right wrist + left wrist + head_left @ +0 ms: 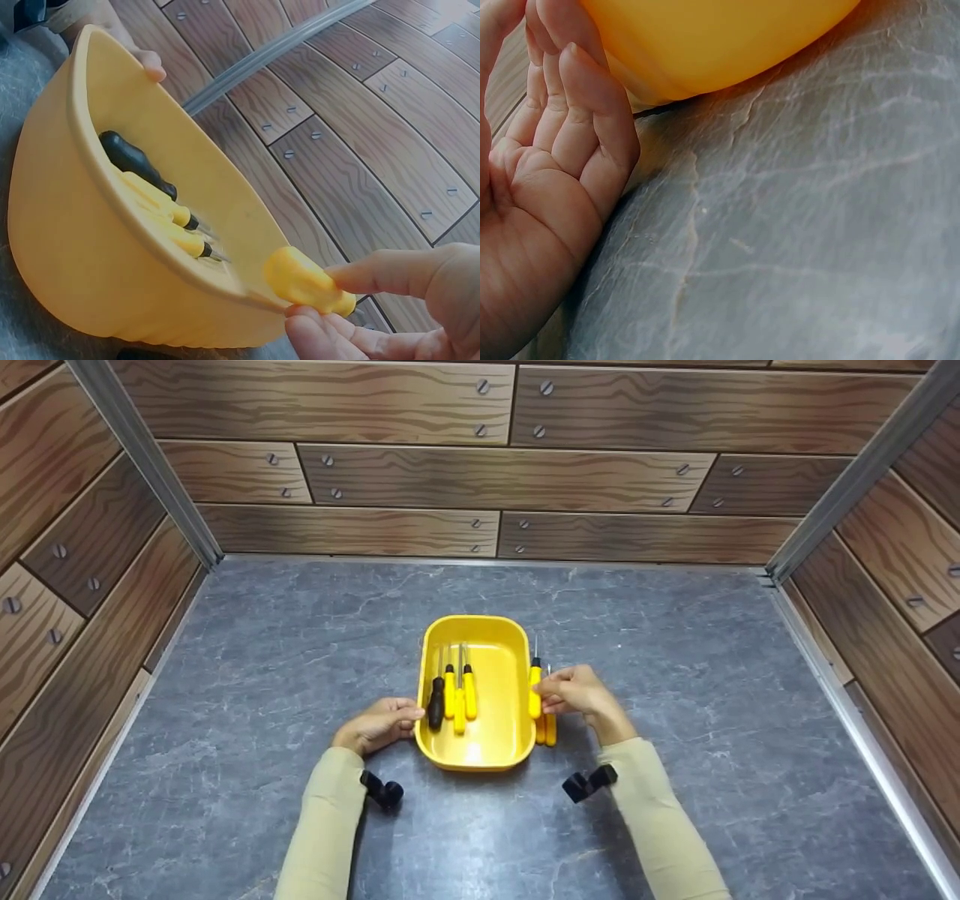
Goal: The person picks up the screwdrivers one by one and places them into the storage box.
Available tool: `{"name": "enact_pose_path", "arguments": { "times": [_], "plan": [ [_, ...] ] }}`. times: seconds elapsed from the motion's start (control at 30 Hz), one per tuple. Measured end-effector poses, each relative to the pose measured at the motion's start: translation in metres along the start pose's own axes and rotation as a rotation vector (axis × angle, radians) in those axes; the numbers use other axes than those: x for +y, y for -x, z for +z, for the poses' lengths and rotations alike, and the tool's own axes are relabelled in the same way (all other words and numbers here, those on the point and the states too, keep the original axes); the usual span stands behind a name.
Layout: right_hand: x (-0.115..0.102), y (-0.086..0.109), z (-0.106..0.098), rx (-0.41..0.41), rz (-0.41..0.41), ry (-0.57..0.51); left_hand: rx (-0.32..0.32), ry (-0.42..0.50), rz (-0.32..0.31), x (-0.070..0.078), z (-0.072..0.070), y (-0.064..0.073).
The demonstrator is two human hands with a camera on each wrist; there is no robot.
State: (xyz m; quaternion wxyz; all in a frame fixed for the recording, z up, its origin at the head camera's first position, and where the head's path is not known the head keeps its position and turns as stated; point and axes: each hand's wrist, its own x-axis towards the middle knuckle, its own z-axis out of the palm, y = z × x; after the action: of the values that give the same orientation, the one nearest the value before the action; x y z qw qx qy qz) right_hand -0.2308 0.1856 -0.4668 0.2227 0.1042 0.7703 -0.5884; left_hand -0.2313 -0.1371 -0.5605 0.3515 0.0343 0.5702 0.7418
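Note:
A yellow bin (480, 757) stands in the middle of the table. Inside, toward its left side, lie a black-handled screwdriver (436, 705) and three screwdrivers with yellow handles (470, 694). My left hand (381, 724) holds the bin's left wall, thumb at the rim and curled fingers against the outside, as the left wrist view shows. Between thumb and fingers my right hand (574, 694) pinches another yellow screwdriver (304, 279) by its handle, at the bin's right rim, shaft pointing away from me. Below that hand, handles of more screwdrivers (551, 730) lie beside the bin, partly hidden.
A grey marbled tabletop (300, 630) surrounds the bin. Wood-patterned panels (502, 476) close off the back and both sides, with metal rails at the corners. Black camera mounts (384, 791) sit on both sleeved wrists.

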Motion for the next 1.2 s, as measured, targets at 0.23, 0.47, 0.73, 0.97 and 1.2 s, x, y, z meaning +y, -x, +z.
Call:
{"name": "enact_pose_path", "arguments": {
  "times": [0.23,0.47,0.73,0.97,1.2],
  "plan": [
    [-0.005,0.000,0.004,0.002,-0.011,0.000,-0.001,-0.021,0.007,0.000,-0.001,0.000],
    [-0.010,0.000,0.009,-0.013,-0.012,-0.005,-0.003,-0.022,0.006,-0.001,-0.003,-0.001],
    [-0.012,-0.003,0.013,-0.017,-0.019,0.015,-0.020,-0.014,0.014,-0.001,-0.002,0.000],
    [-0.014,-0.005,0.014,-0.014,-0.009,0.034,-0.013,-0.011,0.007,-0.001,-0.002,0.001],
    [-0.018,-0.008,0.020,-0.006,0.005,0.061,-0.016,-0.012,0.007,-0.001,-0.002,0.000]
  ]
}}
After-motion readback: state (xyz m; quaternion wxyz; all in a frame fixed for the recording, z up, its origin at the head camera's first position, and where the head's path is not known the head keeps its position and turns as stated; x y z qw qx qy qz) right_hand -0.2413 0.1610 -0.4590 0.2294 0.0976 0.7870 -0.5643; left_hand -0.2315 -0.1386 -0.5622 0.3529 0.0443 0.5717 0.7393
